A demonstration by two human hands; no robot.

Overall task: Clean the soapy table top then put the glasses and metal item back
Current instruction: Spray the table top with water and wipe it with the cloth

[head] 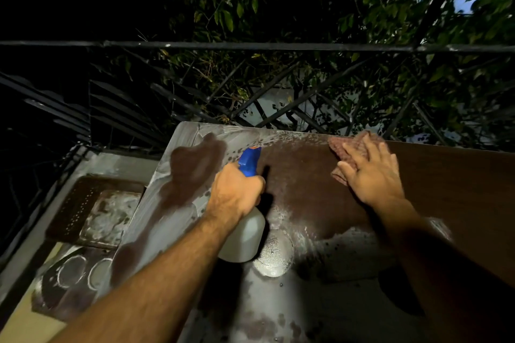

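Observation:
The dark brown table top is smeared with whitish soap on its left and near parts. My left hand grips a white spray bottle with a blue trigger head, held over the table's middle. My right hand lies flat with fingers spread on a reddish-brown cloth near the table's far edge. A round soapy ring mark shows on the table below the bottle. Two glasses, seen from above as pale rims, stand on a lower surface at the left. No metal item can be made out.
A black metal railing with lattice bars runs behind the table, with leafy branches beyond it. At the left, below the table, lies a dark perforated tray holding soapy residue. The scene is dark outside the lit table.

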